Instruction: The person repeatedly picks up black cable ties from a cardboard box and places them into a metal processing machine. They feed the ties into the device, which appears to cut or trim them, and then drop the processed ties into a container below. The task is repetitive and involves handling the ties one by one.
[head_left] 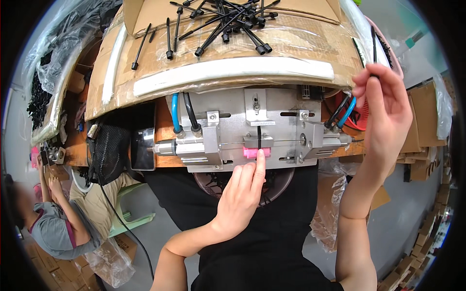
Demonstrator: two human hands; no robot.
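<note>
My left hand (238,201) reaches to the metal fixture (233,126) in front of me. Its index finger is stretched out and rests on the pink block (249,153), at the lower end of a black rod (259,137) standing in the fixture's middle. The other fingers are bent and touch nothing I can see; the thumb is hidden. Raised at the right, my right hand (388,104) pinches a thin black rod (374,46) between thumb and fingers. That rod points up and away, its lower end partly covered by the fingertips.
Several loose black rods with thick ends (233,22) lie on a taped cardboard sheet (291,53) beyond the fixture. Pneumatic cylinders (196,150) with blue and black hoses flank the fixture. A dark basin (284,186) sits below it. Another person (63,228) works at the left.
</note>
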